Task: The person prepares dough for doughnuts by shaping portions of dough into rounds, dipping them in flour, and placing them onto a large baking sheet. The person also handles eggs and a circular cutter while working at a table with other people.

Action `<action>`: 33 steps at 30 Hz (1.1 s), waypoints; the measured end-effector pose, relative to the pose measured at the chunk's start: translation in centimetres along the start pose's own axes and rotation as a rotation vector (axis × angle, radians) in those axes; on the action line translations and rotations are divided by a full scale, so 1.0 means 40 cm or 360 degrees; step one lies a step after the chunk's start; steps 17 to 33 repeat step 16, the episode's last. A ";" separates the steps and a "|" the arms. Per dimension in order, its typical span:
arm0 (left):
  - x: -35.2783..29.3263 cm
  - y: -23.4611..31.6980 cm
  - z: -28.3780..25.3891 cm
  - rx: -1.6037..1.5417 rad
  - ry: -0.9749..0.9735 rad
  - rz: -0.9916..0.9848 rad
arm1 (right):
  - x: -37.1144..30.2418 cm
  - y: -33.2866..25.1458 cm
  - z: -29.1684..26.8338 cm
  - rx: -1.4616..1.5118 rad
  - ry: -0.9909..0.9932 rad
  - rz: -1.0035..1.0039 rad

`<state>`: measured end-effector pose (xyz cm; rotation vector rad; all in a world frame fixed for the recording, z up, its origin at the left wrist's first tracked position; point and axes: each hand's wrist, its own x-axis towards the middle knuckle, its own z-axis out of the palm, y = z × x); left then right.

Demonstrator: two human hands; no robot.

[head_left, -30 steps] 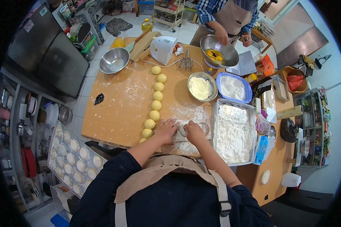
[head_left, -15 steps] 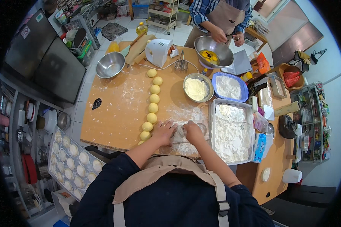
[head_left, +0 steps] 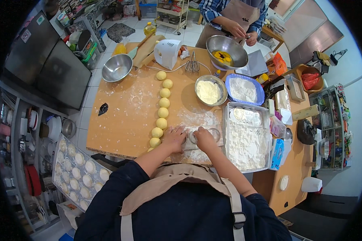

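Observation:
My left hand lies with fingers spread on a floured pale sheet at the table's near edge, just right of a row of round yellow dough balls. Close to its fingertips, my right hand is closed, fingers pointing down, on a small round cutter-like thing pressed against the sheet. The fingers partly hide it, so its exact kind is unclear. A clear ring rests beside that hand. Right of it stands a clear tub of white flour.
Behind are a bowl of pale yellow mixture, a blue tub of flour, a white hand mixer and a metal bowl. Dough rounds fill a tray at lower left. Opposite, a co-worker's hands are above a bowl of yolks.
My right hand and the round thing have shifted very slightly; my left hand stays on the sheet. The co-worker's hands have come closer together.

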<state>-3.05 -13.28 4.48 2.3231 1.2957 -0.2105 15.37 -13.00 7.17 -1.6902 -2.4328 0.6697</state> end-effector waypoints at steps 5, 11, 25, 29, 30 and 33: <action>-0.003 -0.003 0.010 0.0009 -0.0036 0.0002 | -0.002 -0.007 0.012 -0.0116 -0.0056 0.0015; 0.009 0.002 0.004 -0.0027 0.0034 0.0039 | -0.004 0.015 0.020 -0.0065 0.0054 0.0031; 0.004 0.001 -0.008 -0.0024 -0.0062 -0.0023 | -0.037 0.033 -0.040 0.0255 0.0441 0.0099; 0.004 0.001 -0.008 -0.0024 -0.0062 -0.0023 | -0.037 0.033 -0.040 0.0255 0.0441 0.0099; 0.004 0.001 -0.008 -0.0024 -0.0062 -0.0023 | -0.037 0.033 -0.040 0.0255 0.0441 0.0099; 0.004 0.001 -0.008 -0.0024 -0.0062 -0.0023 | -0.037 0.033 -0.040 0.0255 0.0441 0.0099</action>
